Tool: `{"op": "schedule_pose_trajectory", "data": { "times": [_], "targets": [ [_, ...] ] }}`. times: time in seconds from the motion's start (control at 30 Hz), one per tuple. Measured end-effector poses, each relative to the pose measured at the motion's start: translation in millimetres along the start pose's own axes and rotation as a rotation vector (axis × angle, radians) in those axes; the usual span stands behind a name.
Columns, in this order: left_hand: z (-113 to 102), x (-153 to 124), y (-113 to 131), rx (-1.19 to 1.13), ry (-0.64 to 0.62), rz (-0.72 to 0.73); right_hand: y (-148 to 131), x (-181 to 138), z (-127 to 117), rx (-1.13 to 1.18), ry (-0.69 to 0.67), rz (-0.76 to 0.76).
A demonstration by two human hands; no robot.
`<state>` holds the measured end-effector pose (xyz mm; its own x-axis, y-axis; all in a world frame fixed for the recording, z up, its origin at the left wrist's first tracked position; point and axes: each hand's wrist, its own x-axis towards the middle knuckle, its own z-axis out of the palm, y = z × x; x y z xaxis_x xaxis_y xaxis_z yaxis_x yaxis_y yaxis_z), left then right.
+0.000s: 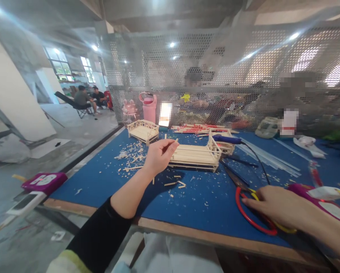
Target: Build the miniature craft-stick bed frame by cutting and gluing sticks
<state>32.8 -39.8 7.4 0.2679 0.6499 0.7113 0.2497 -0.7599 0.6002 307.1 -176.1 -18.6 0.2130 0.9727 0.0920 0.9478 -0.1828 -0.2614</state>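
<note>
My left hand (160,156) is closed in a pinch on a short wooden stick (176,140), over the left end of a miniature bench-like frame made of pale sticks (195,154). Its forearm hides part of the blue mat. At the right, my right hand (275,203) is closed around the handles of scissors (239,193) with red and yellow grips; their dark blades point away toward the stick frame. Some of its fingers are out of sight. Beyond the frame, a blue pen-shaped tool with a cord (227,139) rests against another small stick structure (223,148).
Offcuts (133,155) litter the blue mat (102,189). Another stick model (143,131), a pink tumbler (149,110), red and pale sticks (198,129) and clear strips (269,157) lie farther back. A perforated screen (164,68) stands behind. Purple boxes with cables (43,182) flank the table.
</note>
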Motion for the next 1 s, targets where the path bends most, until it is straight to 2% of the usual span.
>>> {"op": "schedule_pose_trajectory", "data": {
  "times": [0.07,0.13,0.2,0.27,0.33,0.47,0.6,0.67,0.73,0.8,0.87,0.93,1.0],
  "targets": [
    [1,-1,0,0.023,-0.007,0.022,-13,7,-6,-0.073,0.137,-0.081],
    [3,-2,0,0.042,-0.019,0.058,-38,13,-15,-0.053,0.232,-0.216],
    [6,-3,0,0.076,-0.043,0.116,-71,21,-24,0.122,0.272,-0.376],
    [7,-4,-1,0.130,-0.057,0.186,-104,33,-28,0.348,0.284,-0.438],
    [7,-5,-1,0.192,-0.053,0.246,-128,47,-25,0.541,0.216,-0.485],
    [4,-4,-3,0.285,-0.047,0.286,-147,67,0,0.988,0.128,-0.396],
    [3,-4,-3,0.391,-0.103,0.335,-148,66,21,1.365,0.118,-0.248],
    [2,-5,-2,0.460,-0.125,0.359,-148,61,22,1.436,0.161,-0.218],
    [-3,-4,-2,0.474,-0.084,0.349,-147,58,19,1.447,0.193,-0.239],
    [-9,1,-3,0.386,0.003,0.280,-145,56,16,1.384,0.089,-0.266],
    [-16,12,-5,0.251,0.031,0.143,-141,56,16,1.288,-0.105,-0.225],
    [-22,27,-5,0.149,-0.105,-0.021,-139,58,19,1.263,-0.221,-0.102],
    [-25,42,-2,0.114,-0.353,-0.147,-140,60,23,1.371,-0.204,0.050]
  ]
}}
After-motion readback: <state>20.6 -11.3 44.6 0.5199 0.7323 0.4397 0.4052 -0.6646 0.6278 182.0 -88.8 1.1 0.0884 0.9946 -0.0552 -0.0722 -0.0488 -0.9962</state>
